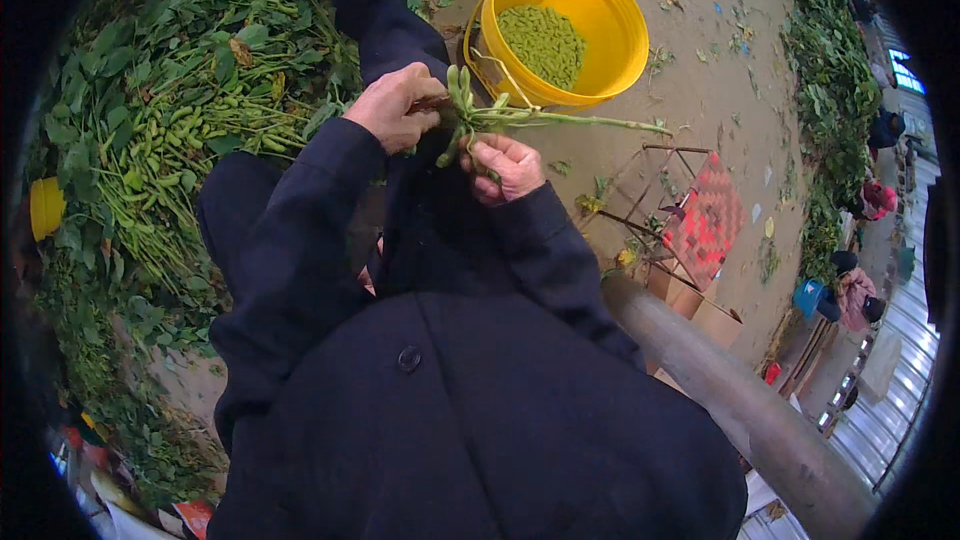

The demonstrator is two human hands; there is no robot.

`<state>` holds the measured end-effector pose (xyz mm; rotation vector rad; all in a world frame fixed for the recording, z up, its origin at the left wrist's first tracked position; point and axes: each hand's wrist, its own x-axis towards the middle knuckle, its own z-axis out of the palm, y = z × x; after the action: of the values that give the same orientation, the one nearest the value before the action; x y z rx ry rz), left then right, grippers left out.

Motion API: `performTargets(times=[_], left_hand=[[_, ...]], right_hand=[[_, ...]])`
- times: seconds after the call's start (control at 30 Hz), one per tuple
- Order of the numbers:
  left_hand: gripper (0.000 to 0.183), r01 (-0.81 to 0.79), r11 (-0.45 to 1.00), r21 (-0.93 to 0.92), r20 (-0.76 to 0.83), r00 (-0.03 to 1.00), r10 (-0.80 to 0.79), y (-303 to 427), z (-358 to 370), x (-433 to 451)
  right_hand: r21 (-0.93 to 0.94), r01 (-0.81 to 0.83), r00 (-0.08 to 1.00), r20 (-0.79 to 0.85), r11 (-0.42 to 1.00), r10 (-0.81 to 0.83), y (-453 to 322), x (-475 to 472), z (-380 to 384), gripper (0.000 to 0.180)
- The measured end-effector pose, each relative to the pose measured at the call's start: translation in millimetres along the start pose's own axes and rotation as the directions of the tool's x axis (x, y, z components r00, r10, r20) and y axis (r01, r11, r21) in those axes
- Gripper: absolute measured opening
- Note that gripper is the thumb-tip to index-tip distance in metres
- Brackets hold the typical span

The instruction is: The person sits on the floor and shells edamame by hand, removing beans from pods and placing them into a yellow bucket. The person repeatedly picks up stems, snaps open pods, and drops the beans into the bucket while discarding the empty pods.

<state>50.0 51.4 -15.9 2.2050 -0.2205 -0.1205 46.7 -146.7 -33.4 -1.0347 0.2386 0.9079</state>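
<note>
Over my lap, my right hand [505, 167] grips a green bean stalk [585, 120] near its cluster of pods, its bare stem pointing right. At the other side of that cluster is my left hand [397, 106], fingers curled at the pods; whether it pinches one cannot be made out. Beyond my hands a yellow plastic bucket [613, 22] leans towards me, partly filled with picked green pods [541, 45]. A large heap of leafy bean plants [187, 127] with pods lies to my left.
A small metal-framed stool with a red woven seat [709, 221] lies tipped over at right, by cardboard [675, 289]. A thick grey pole [735, 382] runs beside me. More plants [832, 90] and people [859, 289] are at far right; another yellow container [47, 208] is far left.
</note>
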Motion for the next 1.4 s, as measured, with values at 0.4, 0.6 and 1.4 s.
performTargets(times=[0.4, 0.6, 1.4], left_hand=[[0.026, -0.141, 0.922, 0.361, -0.069, 0.982, 0.178, 27.7, -1.1, -10.6], [0.033, -0.126, 0.874, 0.47, -0.129, 0.969, 0.21, 36.5, 5.3, -22.4], [0.005, 0.127, 0.782, -0.61, -0.378, 0.821, -0.427, 46.7, 40.7, -34.0]], right_hand=[[-0.162, 0.144, 0.99, 0.027, 0.976, -0.141, 13.2, 13.1, -25.4, 0.015], [0.061, -0.01, 0.997, 0.081, 0.998, 0.005, -6.5, -2.7, -3.9, 0.02], [-0.083, 0.02, 0.99, 0.142, 0.996, -0.008, -18.4, -53.7, 19.1, 0.025]])
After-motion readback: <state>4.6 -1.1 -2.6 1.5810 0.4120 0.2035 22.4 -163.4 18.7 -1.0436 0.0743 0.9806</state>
